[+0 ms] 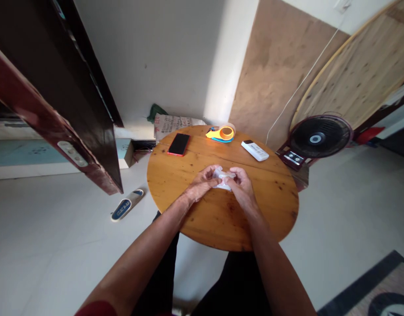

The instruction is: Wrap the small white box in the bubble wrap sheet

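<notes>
Both my hands meet over the middle of a round wooden table (274, 210). My left hand (202, 183) and my right hand (242, 184) pinch a small piece of clear or white plastic-like material (223, 179) between their fingertips, just above the tabletop. Its exact nature is too small to make out. Fingers of both hands are curled closed around it.
At the table's far side lie a red-cased phone (178, 144), an orange and blue tape dispenser (221, 133) and a white remote control (255, 150). A black fan (317, 138) stands on the floor to the right. A sandal (127, 204) lies on the floor left, by a dark door (73, 109).
</notes>
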Available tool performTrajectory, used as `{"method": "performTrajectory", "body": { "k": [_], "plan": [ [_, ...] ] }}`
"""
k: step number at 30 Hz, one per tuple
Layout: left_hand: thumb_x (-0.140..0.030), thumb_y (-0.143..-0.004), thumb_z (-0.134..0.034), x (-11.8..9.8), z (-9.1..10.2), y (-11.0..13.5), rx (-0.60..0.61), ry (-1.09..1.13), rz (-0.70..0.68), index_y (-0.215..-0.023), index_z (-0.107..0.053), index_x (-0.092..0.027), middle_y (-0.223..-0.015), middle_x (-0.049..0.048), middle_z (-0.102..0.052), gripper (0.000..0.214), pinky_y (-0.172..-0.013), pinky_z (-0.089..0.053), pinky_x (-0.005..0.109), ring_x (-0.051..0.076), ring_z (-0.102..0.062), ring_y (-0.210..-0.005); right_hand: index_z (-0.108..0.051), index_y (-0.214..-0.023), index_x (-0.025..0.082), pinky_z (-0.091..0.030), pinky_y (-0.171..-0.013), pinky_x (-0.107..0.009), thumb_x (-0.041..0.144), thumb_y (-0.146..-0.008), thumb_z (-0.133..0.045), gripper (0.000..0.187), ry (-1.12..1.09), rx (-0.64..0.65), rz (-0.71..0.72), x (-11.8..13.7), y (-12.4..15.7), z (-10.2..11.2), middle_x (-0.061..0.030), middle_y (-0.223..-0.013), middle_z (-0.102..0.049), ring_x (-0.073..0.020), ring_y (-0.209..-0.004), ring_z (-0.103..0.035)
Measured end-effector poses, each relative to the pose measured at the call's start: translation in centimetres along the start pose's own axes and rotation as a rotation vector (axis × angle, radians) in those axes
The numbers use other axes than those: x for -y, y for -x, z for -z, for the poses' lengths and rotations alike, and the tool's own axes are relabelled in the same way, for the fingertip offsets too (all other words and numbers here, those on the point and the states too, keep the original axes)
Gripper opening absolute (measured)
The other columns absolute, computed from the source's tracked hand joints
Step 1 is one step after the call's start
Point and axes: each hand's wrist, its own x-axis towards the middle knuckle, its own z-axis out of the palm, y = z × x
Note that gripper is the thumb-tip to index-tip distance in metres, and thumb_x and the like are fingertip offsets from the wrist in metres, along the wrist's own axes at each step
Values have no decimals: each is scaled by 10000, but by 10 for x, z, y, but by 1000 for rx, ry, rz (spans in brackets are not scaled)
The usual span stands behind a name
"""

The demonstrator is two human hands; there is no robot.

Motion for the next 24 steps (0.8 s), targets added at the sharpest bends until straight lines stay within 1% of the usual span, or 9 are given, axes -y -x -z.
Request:
{"method": "performTrajectory", "body": {
  "k": [2, 4, 8, 10, 13, 17, 19, 21, 24],
  "plan": [
    [-188, -551, -823, -2, -1, 0, -5, 18, 4, -1041, -604, -159, -926, 17, -664, 538, -811, -432, 272, 141, -596, -831, -554, -1066, 229, -491, -722, -321, 384, -696, -697, 426, 15, 4, 11, 1, 1, 1, -24, -941, -658, -183, -801, -606],
    [-179, -551, -815, -5, -1, 1, -13, 62, 21, -1054, -594, -167, -925, 17, -667, 550, -820, -437, 289, 148, -608, -825, -557, -1094, 231, -495, -768, -336, 420, -751, -651, 402, -18, 3, 26, 5, 3, 3, -41, -994, -664, -194, -860, -619],
    [-153, -563, -792, -11, -2, 3, -7, 166, 78, -1082, -578, -169, -919, 28, -681, 562, -873, -439, 326, 170, -635, -856, -596, -1021, 211, -479, -858, -357, 445, -829, -570, 304, -71, -78, 87, 14, 5, 4, -68, -1043, -673, -208, -953, -626],
    [-145, -572, -783, -13, -2, 3, 3, 193, 88, -1079, -577, -164, -916, 33, -690, 547, -883, -439, 327, 172, -642, -863, -610, -1005, 204, -475, -872, -364, 432, -841, -565, 285, -63, -124, 122, 16, 5, 5, -67, -1030, -677, -206, -946, -632],
    [-140, -572, -784, -12, -1, 2, -10, 208, 79, -1057, -578, -160, -892, 26, -692, 527, -847, -451, 309, 154, -642, -820, -619, -1013, 201, -475, -872, -369, 388, -836, -586, 260, -18, -193, 207, 13, 4, 7, -61, -1009, -675, -199, -924, -631],
    [-154, -548, -814, -7, 0, -2, -76, 173, 8, -1041, -581, -160, -894, 15, -678, 546, -827, -454, 292, 145, -631, -820, -640, -948, 201, -483, -841, -366, 310, -798, -632, 186, 171, -265, 382, 7, 3, 8, -47, -931, -667, -188, -860, -615],
    [-179, -536, -830, -5, 0, -3, -111, 125, -33, -1045, -583, -159, -921, 23, -673, 566, -835, -453, 293, 160, -627, -869, -645, -907, 210, -486, -842, -367, 274, -784, -640, 139, 275, -250, 483, 7, 3, 7, -42, -921, -660, -191, -863, -612],
    [-217, -539, -838, -3, 1, -5, -127, 72, -68, -1054, -583, -155, -946, 33, -669, 578, -839, -454, 295, 173, -620, -909, -645, -895, 225, -486, -861, -373, 247, -775, -641, 122, 355, -206, 569, 8, 4, 6, -42, -940, -656, -200, -900, -613],
    [-256, -542, -843, -1, 1, -6, -136, 12, -114, -1054, -582, -151, -973, 36, -661, 584, -830, -460, 285, 163, -610, -908, -640, -903, 241, -488, -869, -377, 250, -772, -649, 131, 441, -154, 636, 9, 4, 3, -46, -964, -653, -209, -932, -615]
  ]
}}
